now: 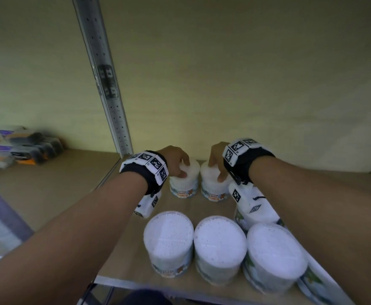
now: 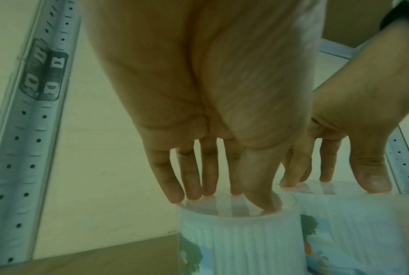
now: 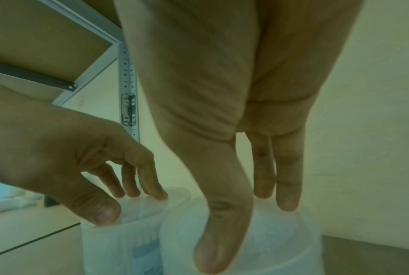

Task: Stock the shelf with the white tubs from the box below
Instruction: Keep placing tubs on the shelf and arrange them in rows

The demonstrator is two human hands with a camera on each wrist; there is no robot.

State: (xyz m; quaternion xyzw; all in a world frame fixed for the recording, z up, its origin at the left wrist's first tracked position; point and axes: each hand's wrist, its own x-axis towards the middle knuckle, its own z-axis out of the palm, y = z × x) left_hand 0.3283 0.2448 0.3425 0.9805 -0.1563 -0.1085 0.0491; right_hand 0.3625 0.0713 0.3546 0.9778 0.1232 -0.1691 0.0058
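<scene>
Two white cotton-bud tubs stand side by side at the back of the wooden shelf (image 1: 204,208). My left hand (image 1: 179,162) grips the left tub (image 1: 184,186) from above, fingers on the far rim of its lid and thumb on the near rim. My right hand (image 1: 218,165) holds the right tub (image 1: 213,190) the same way. In the left wrist view my left hand (image 2: 222,197) pinches the lid of its tub (image 2: 241,241). In the right wrist view my right hand (image 3: 243,228) spans its tub (image 3: 281,241). Three more tubs (image 1: 219,247) line the shelf's front.
A perforated metal upright (image 1: 105,84) rises just left of my left hand. Small dark and orange packets (image 1: 21,146) lie on the neighbouring shelf at far left. Another tub (image 1: 244,219) sits under my right wrist. The pale back wall (image 1: 246,84) stands close behind the tubs.
</scene>
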